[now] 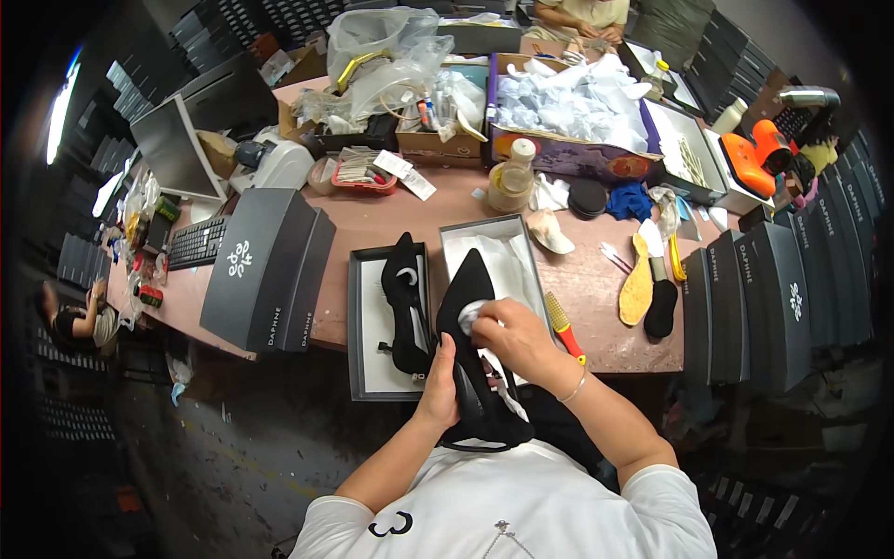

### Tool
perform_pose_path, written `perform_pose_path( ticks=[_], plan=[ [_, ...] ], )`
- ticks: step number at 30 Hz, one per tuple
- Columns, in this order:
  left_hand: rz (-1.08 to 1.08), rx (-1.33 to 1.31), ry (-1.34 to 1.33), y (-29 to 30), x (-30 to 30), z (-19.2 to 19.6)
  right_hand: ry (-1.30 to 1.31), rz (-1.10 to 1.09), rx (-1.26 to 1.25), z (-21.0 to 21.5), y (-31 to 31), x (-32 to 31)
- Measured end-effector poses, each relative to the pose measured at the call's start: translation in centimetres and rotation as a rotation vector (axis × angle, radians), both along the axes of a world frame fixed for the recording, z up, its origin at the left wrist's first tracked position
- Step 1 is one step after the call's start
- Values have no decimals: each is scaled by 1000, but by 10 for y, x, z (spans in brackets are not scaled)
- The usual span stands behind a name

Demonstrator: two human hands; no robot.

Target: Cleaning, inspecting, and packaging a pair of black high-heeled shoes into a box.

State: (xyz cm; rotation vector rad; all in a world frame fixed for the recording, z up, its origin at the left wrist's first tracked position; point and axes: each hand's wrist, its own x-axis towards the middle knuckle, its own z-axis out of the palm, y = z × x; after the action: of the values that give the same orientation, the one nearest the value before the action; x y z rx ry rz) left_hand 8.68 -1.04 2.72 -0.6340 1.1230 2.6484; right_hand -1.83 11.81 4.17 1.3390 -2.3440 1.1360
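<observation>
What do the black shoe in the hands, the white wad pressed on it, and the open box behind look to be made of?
Black shoe: looks like suede or matte fabric, since it shows no shine. White wad under the right hand: probably tissue paper or soft cloth; it is crumpled and too small to settle. Open box: likely rigid cardboard with a grey rim, lined with white paper. The left hand steadies the shoe.

You're in a white short-sleeved T-shirt, a black curly mark printed on its front, a thin chain at the chest, bare forearms, and a slim bangle circling your right wrist.
</observation>
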Motion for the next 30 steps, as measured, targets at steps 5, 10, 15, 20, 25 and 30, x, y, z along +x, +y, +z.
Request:
perform_pose_path(
  ticks=[5, 10, 15, 20, 25, 30],
  plan=[
    [-11, 93, -136, 14, 2, 3, -239, -192, -164, -4, 14, -6],
    [29, 32, -55, 41, -4, 1, -538, -135, -146, -18, 23, -18],
    [-66, 111, -145, 35, -41, -8, -737, -49, -94, -12, 72, -63],
    [-131, -781, 105, -12, -60, -32, -270, -719, 47, -119, 262, -217],
    [253, -1559, 162, -81, -63, -12, -242, -802, 417, -143, 309, -245],
    [-232, -1124, -105, -131, -57, -78, -120, -868, 513, -147, 321, -262]
  ],
)
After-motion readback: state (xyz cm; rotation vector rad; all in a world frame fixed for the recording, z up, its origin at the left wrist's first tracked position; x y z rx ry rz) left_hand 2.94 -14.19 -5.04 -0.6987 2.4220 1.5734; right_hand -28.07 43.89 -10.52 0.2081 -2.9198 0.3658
